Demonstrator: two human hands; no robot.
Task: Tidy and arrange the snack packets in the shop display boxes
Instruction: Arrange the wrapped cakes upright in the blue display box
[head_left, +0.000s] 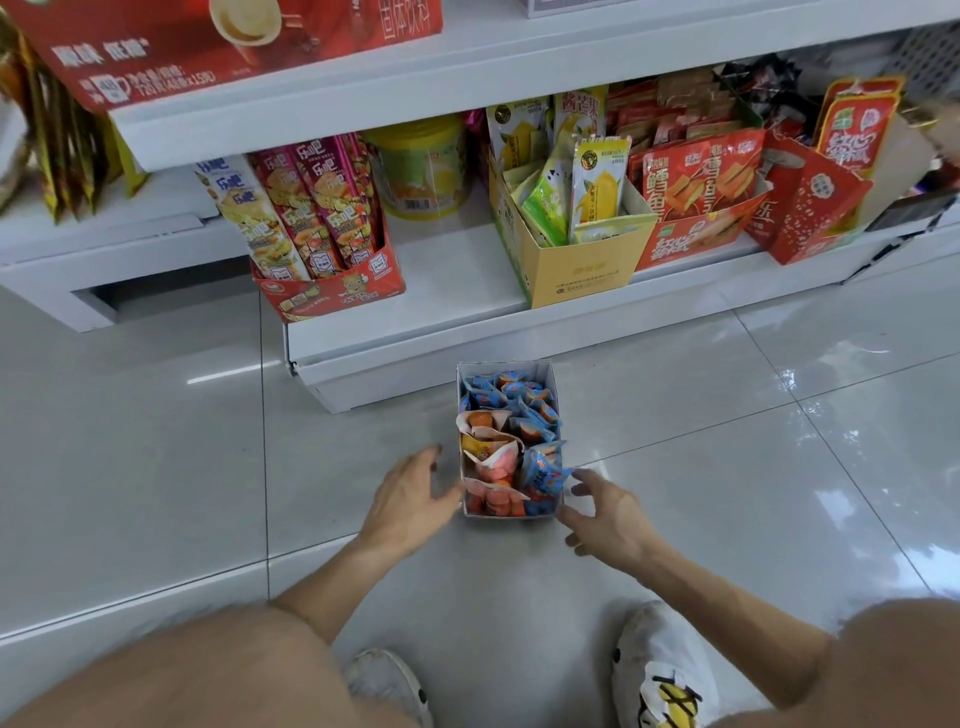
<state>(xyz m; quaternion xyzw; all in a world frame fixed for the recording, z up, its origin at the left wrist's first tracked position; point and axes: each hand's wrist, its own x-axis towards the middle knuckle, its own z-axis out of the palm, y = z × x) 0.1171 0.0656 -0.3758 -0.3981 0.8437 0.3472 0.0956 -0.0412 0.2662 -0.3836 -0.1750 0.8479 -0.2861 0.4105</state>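
Tiled floor (156, 441) | display box (511, 514) long axis toward shelf (457, 322) | hands spread: left hand (410, 493), right hand (605, 512) flank it

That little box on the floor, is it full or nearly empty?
Full. The box stands upright on the tiles, packed to its rim with blue packets and orange ones; some poke above the edge.

Bare floor tiles (727, 467) are lying open around the small display box (509, 514), while the shelf base (415, 364) is blocking just behind it.

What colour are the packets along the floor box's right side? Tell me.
Blue packets, with orange print, seen in the head view.
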